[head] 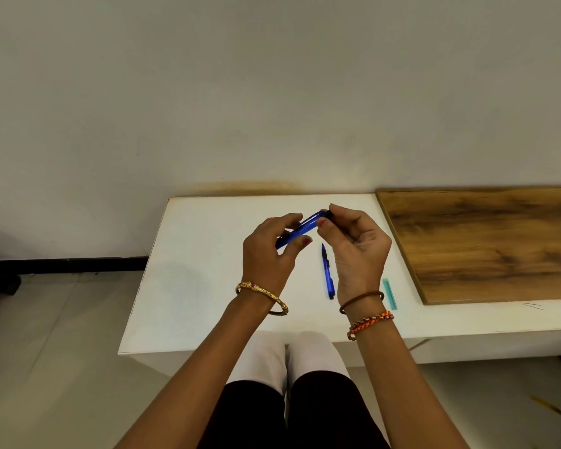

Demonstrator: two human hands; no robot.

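Blue pen (305, 227) being held tilted above desk (204, 286) centre. Left hand (269, 254) gripping lower barrel; right hand (353, 244) pinching black upper end. Judging it light, stiff, smooth, possibly slippery; advising firm mid-barrel hold. Second pen (327, 273) lying beneath.

Bare plain rm: low white table (191, 270), blank wall (272, 92), tiled floor (62, 335).

Held pen (302, 230): lower end was hidden behind left hand (266, 254); upper end was covered by fingers of right hand (353, 247).
Board (483, 244): was cut off at the right edge.
Teal strip (390, 293): was too small to identify.
Yellow item (546, 405) on floor: was blurred.
Dark shape (0, 283): was cut by the left edge.
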